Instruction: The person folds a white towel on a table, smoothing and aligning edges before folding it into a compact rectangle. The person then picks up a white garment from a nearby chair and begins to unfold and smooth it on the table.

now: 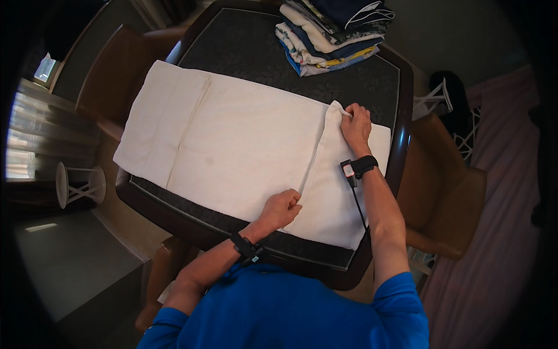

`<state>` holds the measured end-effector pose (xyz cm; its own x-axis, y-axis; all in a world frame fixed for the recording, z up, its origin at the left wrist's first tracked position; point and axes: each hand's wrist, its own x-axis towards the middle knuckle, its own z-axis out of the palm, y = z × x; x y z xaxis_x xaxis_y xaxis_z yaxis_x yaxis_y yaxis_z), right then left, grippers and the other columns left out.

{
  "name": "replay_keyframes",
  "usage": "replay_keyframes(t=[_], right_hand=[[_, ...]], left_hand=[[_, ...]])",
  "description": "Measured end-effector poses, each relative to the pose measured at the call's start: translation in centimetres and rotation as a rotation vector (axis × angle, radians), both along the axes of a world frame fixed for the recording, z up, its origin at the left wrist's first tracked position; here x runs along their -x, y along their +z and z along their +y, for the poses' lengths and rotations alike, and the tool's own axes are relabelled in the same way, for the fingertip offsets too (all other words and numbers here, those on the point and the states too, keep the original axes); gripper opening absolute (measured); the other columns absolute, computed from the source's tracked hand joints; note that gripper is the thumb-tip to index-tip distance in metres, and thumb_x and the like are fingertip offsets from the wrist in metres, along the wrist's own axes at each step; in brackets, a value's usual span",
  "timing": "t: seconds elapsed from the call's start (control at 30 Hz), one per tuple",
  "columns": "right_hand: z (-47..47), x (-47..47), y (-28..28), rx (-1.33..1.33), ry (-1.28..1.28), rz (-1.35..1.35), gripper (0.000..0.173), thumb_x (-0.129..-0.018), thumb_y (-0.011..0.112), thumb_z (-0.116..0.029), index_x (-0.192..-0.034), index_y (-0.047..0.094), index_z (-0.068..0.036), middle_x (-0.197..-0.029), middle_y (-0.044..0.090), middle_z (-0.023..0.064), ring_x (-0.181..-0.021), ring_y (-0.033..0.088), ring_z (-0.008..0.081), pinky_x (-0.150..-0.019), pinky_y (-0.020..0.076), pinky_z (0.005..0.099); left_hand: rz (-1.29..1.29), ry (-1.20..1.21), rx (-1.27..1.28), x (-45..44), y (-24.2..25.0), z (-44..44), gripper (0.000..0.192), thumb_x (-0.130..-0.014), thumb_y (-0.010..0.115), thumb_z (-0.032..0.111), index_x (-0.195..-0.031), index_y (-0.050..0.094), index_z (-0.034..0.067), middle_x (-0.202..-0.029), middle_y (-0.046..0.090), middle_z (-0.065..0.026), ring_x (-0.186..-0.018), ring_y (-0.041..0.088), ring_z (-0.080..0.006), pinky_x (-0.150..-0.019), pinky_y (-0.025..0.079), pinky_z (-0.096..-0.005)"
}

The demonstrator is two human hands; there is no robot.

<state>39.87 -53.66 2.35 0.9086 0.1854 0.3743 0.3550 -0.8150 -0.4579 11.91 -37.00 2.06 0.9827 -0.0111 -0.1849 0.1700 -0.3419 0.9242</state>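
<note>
A white towel (pixel 244 144) is spread lengthwise over the table, with a folded-over band at its left end and a fold at its right end. My right hand (pixel 358 126) pinches the far corner of the right-hand fold, where the cloth is raised and crumpled. Lower down the same fold's edge, my left hand (pixel 281 209) has curled fingers pinched at the cloth, close to the near side. Both wrists wear black straps with small devices; a cable hangs from the right one.
The dark table (pixel 244 41) has a raised, glossy wooden rim. At its far right stands a stack of folded clothes (pixel 331 39). Brown chairs stand at the left (pixel 117 78) and right (pixel 440 187). A white stool (pixel 80 185) is at far left, a pink cover (pixel 492 209) at far right.
</note>
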Motion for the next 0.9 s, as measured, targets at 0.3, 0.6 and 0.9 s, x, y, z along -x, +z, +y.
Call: replay_keyframes(t=[0.3,0.6,0.9], right_hand=[[-2.5,1.6,0.3,-0.024,0.273,0.079,0.015,-0.075,0.058,0.001,-0.087,0.063,-0.007,-0.087,0.061,0.0111,-0.089,0.058,0.0324,-0.078,0.0490,0.0426],[-1.4,1.7,1.9,0.104,0.212,0.230,0.018,-0.078,0.065,-0.011,-0.094,0.068,-0.004,-0.097,0.066,0.0155,-0.098,0.061,0.0347,-0.084,0.0509,0.0447],[-0.3,-1.2,-0.3,0.113,0.130,0.104,0.036,-0.077,0.066,-0.005,-0.113,0.063,-0.003,-0.102,0.064,0.0190,-0.100,0.059,0.0376,-0.087,0.0495,0.0453]], left_hand=[[-0.273,-0.123,-0.311,1.0,0.6,-0.4,0.035,-0.083,0.066,0.005,-0.117,0.058,0.006,-0.090,0.058,-0.0151,-0.076,0.061,-0.0354,-0.061,0.050,-0.0457],[-0.322,-0.101,-0.292,1.0,0.3,-0.3,0.037,-0.082,0.067,0.005,-0.119,0.058,0.006,-0.087,0.057,-0.0151,-0.072,0.060,-0.0361,-0.060,0.050,-0.0447],[-0.236,-0.064,-0.171,0.8,-0.2,0.0,0.042,-0.082,0.071,0.007,-0.121,0.057,0.004,-0.086,0.061,-0.0106,-0.069,0.062,-0.0279,-0.061,0.051,-0.0380]])
